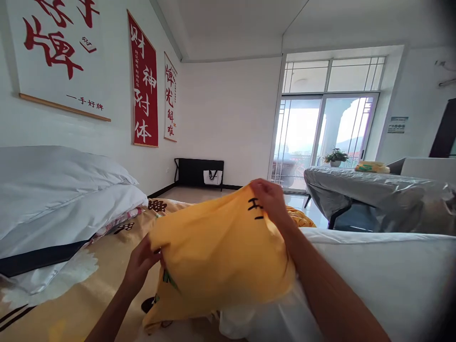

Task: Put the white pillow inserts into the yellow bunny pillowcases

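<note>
A yellow pillowcase [221, 251] with black marks near its upper right corner is stretched between my two hands. My left hand [142, 256] is closed on its left edge. Higher up, my right hand [269, 197] pinches the top right corner. The cloth hangs in loose folds over a tan patterned bedspread [110, 256]. Beneath its lower edge shows something white and thin [263, 320], whose kind I cannot make out. A white pillow [377, 266] lies to the right, beyond my right forearm.
White pillows [64, 190] are stacked on the left, with a dark strip [46, 259] beside them. At the right back stands a plastic-covered table [374, 185] bearing a potted plant [335, 156]. A black folded frame [188, 172] leans by the far wall.
</note>
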The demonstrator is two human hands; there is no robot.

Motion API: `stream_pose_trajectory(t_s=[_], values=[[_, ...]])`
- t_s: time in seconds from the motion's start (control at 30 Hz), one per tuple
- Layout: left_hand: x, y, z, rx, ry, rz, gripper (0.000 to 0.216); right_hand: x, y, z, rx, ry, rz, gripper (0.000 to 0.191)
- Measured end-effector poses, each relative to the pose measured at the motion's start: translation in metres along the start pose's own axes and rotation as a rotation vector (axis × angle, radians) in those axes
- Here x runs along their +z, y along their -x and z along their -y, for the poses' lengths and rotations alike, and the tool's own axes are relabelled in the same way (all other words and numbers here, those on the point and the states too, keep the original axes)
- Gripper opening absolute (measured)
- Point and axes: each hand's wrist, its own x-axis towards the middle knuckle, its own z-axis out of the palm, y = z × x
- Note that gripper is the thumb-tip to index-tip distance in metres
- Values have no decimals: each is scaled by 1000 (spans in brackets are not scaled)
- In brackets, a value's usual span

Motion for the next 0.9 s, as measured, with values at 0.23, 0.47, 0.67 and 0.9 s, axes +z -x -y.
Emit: stream_pose_trajectory(t_s=[0.23,0.47,0.67,0.9], values=[[27,-2,-26,-122,29,-45,49,-11,3,20,-116,134,104,31],[35,-12,-45,-268,38,-7,47,-33,12,18,-100,155,-208,29],[28,7,-50,339,-236,-597,16,-26,23,0,-213,351,208,38],[14,43,-51,772,-636,213,42,-35,22,-13,-152,356,-72,42]])
